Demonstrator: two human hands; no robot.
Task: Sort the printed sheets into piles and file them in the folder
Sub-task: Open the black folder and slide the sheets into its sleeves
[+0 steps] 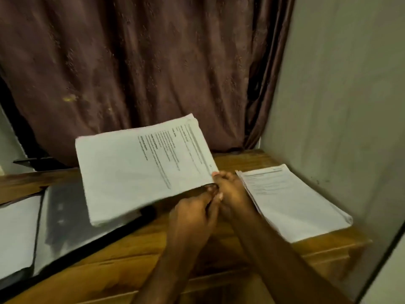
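2 hands (210, 200) grip blurred sheets (140, 170), fingertips hidden.

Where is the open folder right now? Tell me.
In the head view the folder lies open on the left side of the wooden table, partly under the lifted stack of sheets that both hands hold.

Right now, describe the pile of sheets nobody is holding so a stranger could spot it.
On the wooden table, look to its right end by the plain wall. The resting pile lies flat there, beside the right hand. Unlike the raised stack gripped in both hands, it touches the tabletop.
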